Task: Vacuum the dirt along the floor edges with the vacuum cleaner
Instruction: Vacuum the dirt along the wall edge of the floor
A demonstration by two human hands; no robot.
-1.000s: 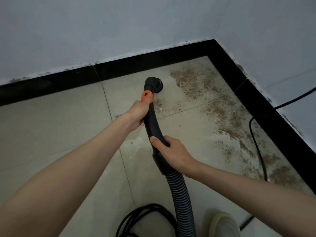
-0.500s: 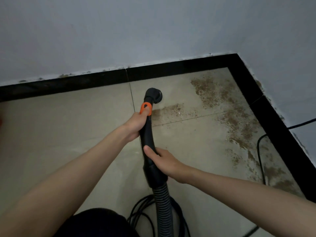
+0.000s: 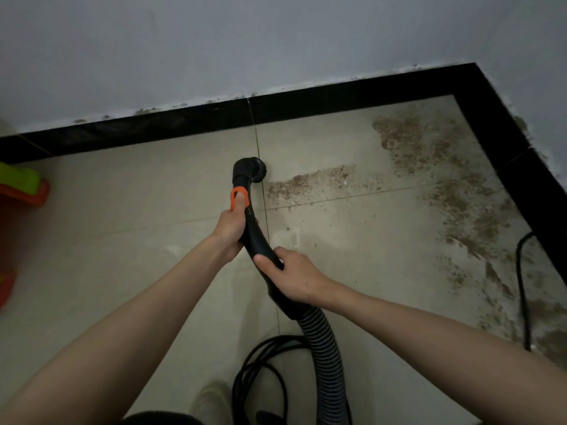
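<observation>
Beige tile floor (image 3: 153,240), black baseboard (image 3: 153,127) under grey wall (image 3: 214,41), corner at far right. Far left edge: blurred green/orange plastic object (image 3: 21,185), can't identify. Centre: left hand (image 3: 231,227) wrapped around black vacuum wand (image 3: 254,237), just below orange slider (image 3: 238,197). Round brush nozzle (image 3: 253,171) sits on floor on a grout line, near the far baseboard but not touching it. Right hand (image 3: 294,276) grips the wand nearer, thumb on top, fingers curled under, just above where the ribbed hose (image 3: 322,348) starts. Hose runs to near edge beside coiled black cord (image 3: 257,372); light shoe (image 3: 211,403) near centre bottom. Brown dirt (image 3: 429,167): streak starts just right of nozzle, heavier band along right baseboard from corner toward near right. Black cable (image 3: 521,286) lies over that dirt at right.
</observation>
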